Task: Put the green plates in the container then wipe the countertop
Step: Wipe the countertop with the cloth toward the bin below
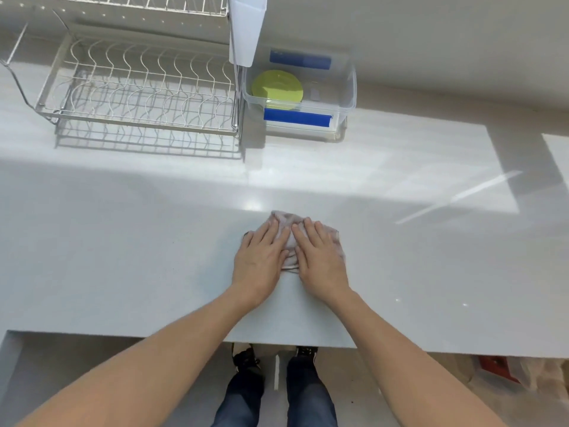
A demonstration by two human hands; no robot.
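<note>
Hands (291, 257) flat on crumpled cloth (289, 238)

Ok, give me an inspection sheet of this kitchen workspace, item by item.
Surface: pale countertop, sunlit patch toward the back.
Job's things: green plates lie inside the clear container; cloth flat on the countertop.
Clutter: empty wire dish rack left of the container.
Hands: left hand and right hand press flat on the cloth, side by side.
Cables: nothing seen.
Surroundings: floor and the person's shoes below the counter edge.
</note>
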